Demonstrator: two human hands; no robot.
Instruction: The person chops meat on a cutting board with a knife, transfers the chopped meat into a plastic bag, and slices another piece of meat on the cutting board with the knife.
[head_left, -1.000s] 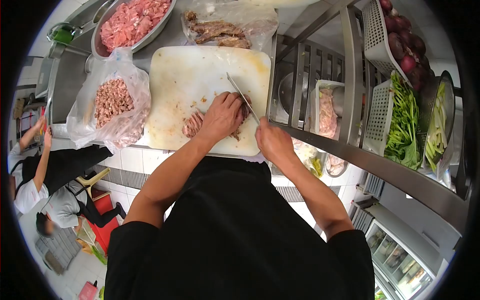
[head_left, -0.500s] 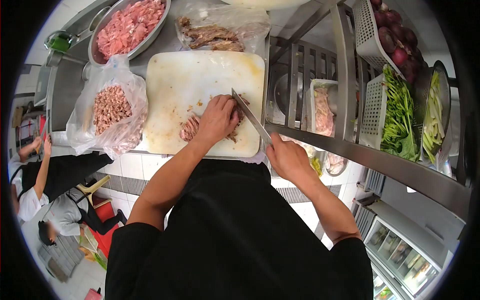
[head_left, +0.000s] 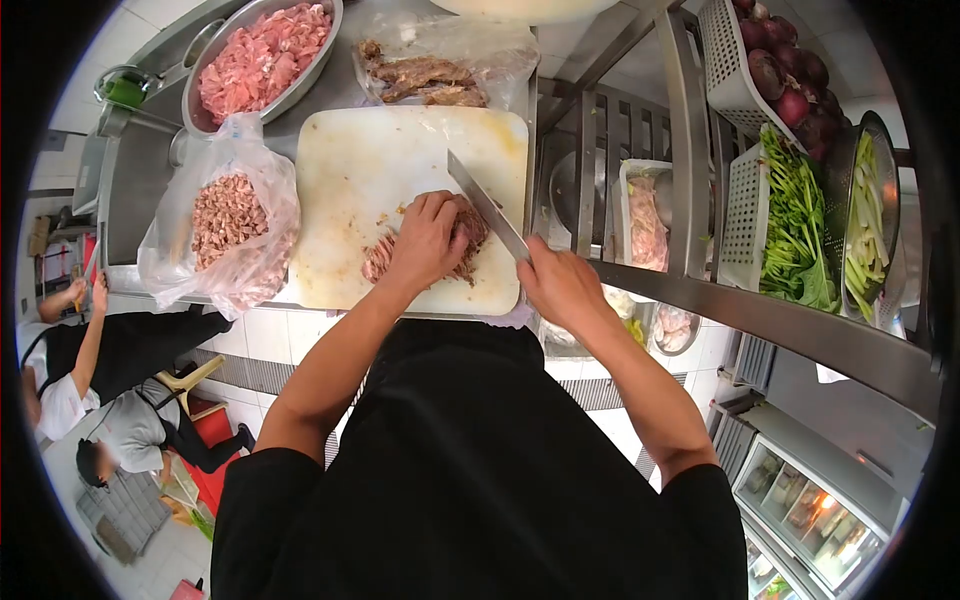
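Observation:
A white cutting board (head_left: 370,150) lies on the steel counter. On its lower part is brown cooked meat (head_left: 472,226), with sliced strips to the left of my left hand (head_left: 430,238). That hand presses on the meat with its fingers bent and together. My right hand (head_left: 562,285), at the board's right edge, is closed round the handle of a knife (head_left: 488,205). The blade points up and to the left, just right of my left fingers and beside the meat. Small brown crumbs are scattered on the board.
Left of the board sits a plastic bag of diced meat (head_left: 228,215); behind it is a bowl of pink meat (head_left: 262,62). A bag of brown meat (head_left: 430,78) lies behind the board. A steel rack (head_left: 690,160) with greens (head_left: 790,235) and onions (head_left: 785,70) stands right. Two people are far left.
The knife and my right hand have moved slightly left, and the blade has come close to my left fingers. My left hand stays on the meat, having shifted a little.

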